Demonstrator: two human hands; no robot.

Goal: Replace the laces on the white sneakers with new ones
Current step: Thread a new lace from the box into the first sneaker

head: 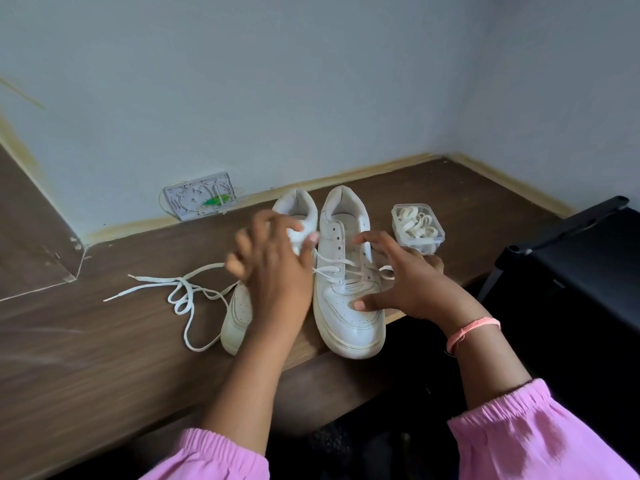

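While half-unlaced, the right sneaker (349, 271) waits.
Both hands' fingers (363, 239) spread apart over it; lace (332, 270) crosses between them.

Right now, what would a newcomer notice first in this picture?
Two white sneakers stand mid-table, the right one still partly laced. The left hand and right hand reach over them, fingers spread. A loose lace sprawls to the left; a clear box of new laces sits right.

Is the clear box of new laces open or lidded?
Open: the clear box shows no lid, and the coiled laces lie exposed inside it, right of the sneakers.
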